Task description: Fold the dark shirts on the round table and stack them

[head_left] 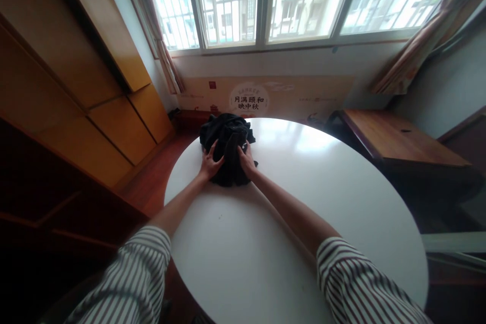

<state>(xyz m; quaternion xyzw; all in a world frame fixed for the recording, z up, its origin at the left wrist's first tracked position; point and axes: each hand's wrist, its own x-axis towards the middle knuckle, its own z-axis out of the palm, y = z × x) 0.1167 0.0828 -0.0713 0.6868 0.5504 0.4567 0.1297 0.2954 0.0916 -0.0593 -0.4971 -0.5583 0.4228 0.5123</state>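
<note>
A crumpled heap of black cloth point(228, 129), perhaps clothing, lies near the far left edge of the white oval table point(288, 233). My left hand point(210, 163) rests against its left near side, thumb and fingers spread over the fabric. On the opposite side, my right hand point(246, 160) has thumb and fingers closed on a fold of the cloth. A darker grey-black flap point(232, 149) stands up between the two hands. Some fingertips disappear into the folds, and the exact kind of garment cannot be made out.
Wooden cabinets point(110, 126) stand to the left, beside the reddish floor point(146, 182). Beyond the table, a printed banner point(304, 93) runs along the wall beneath barred windows point(231, 5). A brown wooden desk point(406, 136) is at the right, below a curtain point(417, 58).
</note>
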